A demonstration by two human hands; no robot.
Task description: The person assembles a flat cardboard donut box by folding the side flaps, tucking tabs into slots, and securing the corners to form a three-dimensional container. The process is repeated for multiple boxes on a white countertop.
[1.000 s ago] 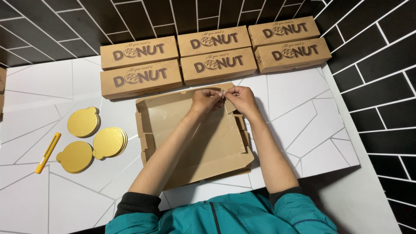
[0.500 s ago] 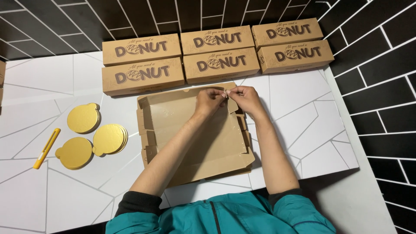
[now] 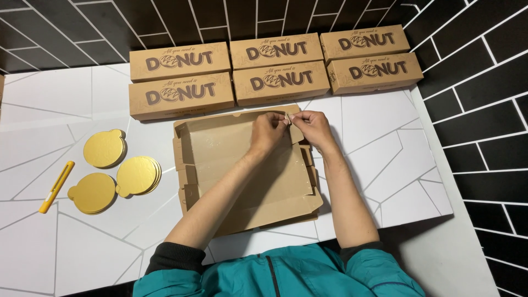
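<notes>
Head view: my left hand (image 3: 268, 132) and right hand (image 3: 311, 125) pinch the flat brown cardboard box's (image 3: 242, 176) far corner flap, mid-fold; tucking it likely needs firm pressure.

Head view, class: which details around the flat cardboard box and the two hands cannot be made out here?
- Corner flap of the flat cardboard box: the left hand and right hand cover how it joins.
- Insides of the six closed boxes: hidden by their lids.
- Number of gold discs per stack: too thin to count.
- Box underside: hidden against the table.
</notes>
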